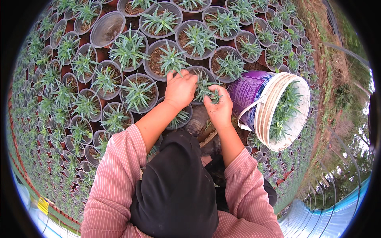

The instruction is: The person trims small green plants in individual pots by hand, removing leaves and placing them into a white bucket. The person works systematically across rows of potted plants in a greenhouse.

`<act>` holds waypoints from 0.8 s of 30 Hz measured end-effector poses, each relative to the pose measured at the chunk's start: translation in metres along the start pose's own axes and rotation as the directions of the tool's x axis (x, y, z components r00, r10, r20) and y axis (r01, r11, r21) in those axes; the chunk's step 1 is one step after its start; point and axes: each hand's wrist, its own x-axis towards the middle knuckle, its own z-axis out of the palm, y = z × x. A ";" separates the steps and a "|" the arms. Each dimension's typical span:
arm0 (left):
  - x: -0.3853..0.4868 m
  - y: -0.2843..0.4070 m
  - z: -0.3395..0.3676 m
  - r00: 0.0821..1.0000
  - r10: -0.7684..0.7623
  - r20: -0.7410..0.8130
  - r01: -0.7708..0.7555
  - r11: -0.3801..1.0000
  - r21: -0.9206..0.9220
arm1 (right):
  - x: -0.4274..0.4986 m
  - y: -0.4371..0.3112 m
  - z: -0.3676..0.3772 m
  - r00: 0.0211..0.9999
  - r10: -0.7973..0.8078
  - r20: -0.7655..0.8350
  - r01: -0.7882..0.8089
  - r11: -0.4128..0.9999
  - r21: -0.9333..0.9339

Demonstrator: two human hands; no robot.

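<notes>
My left hand [181,87] reaches over the near rim of a round plastic pot, its fingers at the leaves of a spiky green plant [172,59]. Its fingertips are partly hidden, so I cannot tell whether they grip. In my right hand [219,101] is a small leafy sprig [215,96], between thumb and fingers. Beside it, between both hands, another plant [204,84] stands in a pot [196,70]. To the right, a white and purple plastic bucket [248,95] lies tilted, its mouth towards me, with cut green sprigs [284,110] inside.
Rows of potted plants [138,92] surround me on both sides and ahead. One pot [107,29] at the upper left holds no plant. My shoes [196,120] stand between pots. Bare ground and hoops [346,145] run along the right.
</notes>
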 end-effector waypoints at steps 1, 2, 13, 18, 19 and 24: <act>0.001 0.000 0.000 1.000 0.000 -0.001 0.000 1.000 -0.003 | 0.002 -0.002 0.001 1.000 -0.022 0.002 0.022 0.999 -0.028; 0.002 0.000 0.000 1.000 0.001 -0.002 -0.001 1.000 -0.007 | 0.004 -0.004 0.002 0.999 -0.044 0.005 0.045 0.997 -0.055; 0.004 0.002 -0.002 0.999 0.018 -0.048 -0.019 1.000 -0.009 | 0.019 -0.007 0.003 0.991 -0.101 0.091 0.121 0.962 -0.246; 0.010 0.004 0.000 0.999 0.011 -0.034 -0.010 0.999 0.035 | 0.023 -0.002 0.005 0.983 -0.152 0.107 0.178 0.935 -0.306; 0.010 0.005 0.001 0.999 0.002 -0.034 -0.001 0.999 0.035 | 0.022 0.001 0.006 0.971 -0.215 0.103 0.237 0.922 -0.306; 0.009 0.009 0.001 0.999 -0.004 -0.033 0.006 0.999 0.035 | 0.017 0.020 0.012 0.905 -0.423 0.037 0.410 0.847 -0.339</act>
